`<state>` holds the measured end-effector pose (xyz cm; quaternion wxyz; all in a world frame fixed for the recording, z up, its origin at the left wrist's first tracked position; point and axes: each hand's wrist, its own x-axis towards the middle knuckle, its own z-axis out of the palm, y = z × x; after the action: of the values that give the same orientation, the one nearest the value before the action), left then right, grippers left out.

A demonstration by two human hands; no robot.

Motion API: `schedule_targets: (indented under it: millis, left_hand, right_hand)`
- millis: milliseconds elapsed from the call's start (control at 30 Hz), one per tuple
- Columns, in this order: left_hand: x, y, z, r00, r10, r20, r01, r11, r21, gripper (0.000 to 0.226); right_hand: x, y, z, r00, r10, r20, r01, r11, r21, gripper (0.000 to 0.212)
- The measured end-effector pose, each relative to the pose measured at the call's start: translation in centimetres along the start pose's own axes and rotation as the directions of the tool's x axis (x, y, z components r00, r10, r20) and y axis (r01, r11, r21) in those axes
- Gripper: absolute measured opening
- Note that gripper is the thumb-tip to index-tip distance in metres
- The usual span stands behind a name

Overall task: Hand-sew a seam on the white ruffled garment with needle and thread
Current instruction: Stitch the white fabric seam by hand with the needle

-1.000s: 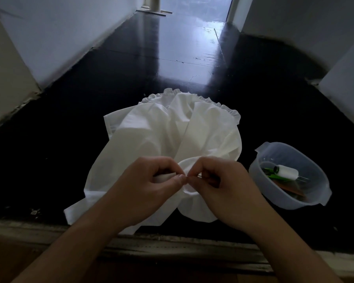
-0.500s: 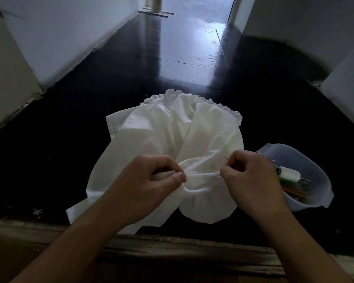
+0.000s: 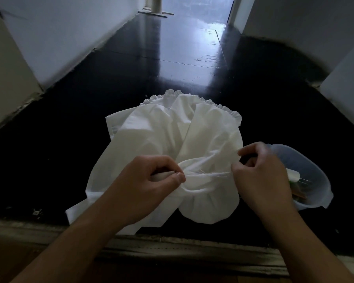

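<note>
Left hand [image 3: 149,180] pinched gathered white ruffled garment [image 3: 172,137]; thread [image 3: 211,174] ran rightward to right hand [image 3: 262,172], fingers curled, needle not visible tbh.

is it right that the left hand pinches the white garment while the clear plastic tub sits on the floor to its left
Not quite. The head view shows the clear plastic tub on the right, behind the right hand. The left hand does pinch the white garment.
</note>
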<state>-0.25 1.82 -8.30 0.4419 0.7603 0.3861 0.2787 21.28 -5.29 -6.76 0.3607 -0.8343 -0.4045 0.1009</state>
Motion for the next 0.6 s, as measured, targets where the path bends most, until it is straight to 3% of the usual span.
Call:
schedule_targets:
  millis: [100, 133, 200, 267, 333, 467, 600]
  left_hand:
    - [0.0, 0.0, 0.0, 1.0, 0.003, 0.006, -0.003, 1.0, 0.011, 0.01]
    - [-0.1, 0.1, 0.0, 1.0, 0.012, 0.008, -0.012, 1.0, 0.015, 0.01]
    - [-0.2, 0.2, 0.0, 0.999, 0.031, 0.026, -0.031, 0.999, 0.012, 0.009]
    - [-0.2, 0.3, 0.0, 0.998, 0.049, 0.048, -0.048, 0.999, -0.004, 0.008]
    - [-0.3, 0.5, -0.1, 0.997, 0.062, 0.054, -0.062, 0.998, 0.003, 0.01]
    - [-0.6, 0.6, -0.1, 0.998, 0.058, 0.032, -0.059, 0.998, 0.016, 0.014]
    - [-0.5, 0.4, -0.3, 0.999, 0.03, -0.044, -0.03, 1.0, 0.002, 0.021]
  right_hand:
    - [-0.7, -0.8, -0.4, 0.989, -0.102, -0.104, 0.119, 0.978, 0.17, 0.03]
    - [-0.9, -1.0, -0.5, 0.985, -0.148, -0.085, 0.165, 0.955, 0.245, 0.03]
    - [-1.5, -1.5, -0.5, 0.965, -0.245, 0.093, 0.193, 0.905, 0.379, 0.025]
    - [-2.0, -1.7, 0.1, 0.882, -0.344, 0.321, 0.215, 0.901, 0.376, 0.014]
    - [-2.3, -1.6, 0.9, 0.814, -0.398, 0.423, 0.303, 0.912, 0.275, 0.003]
    - [-2.1, -1.0, 1.6, 0.811, -0.441, 0.384, 0.387, 0.897, 0.213, 0.015]
    - [-1.6, -1.0, 0.6, 0.812, -0.429, 0.395, 0.288, 0.885, 0.366, 0.02]
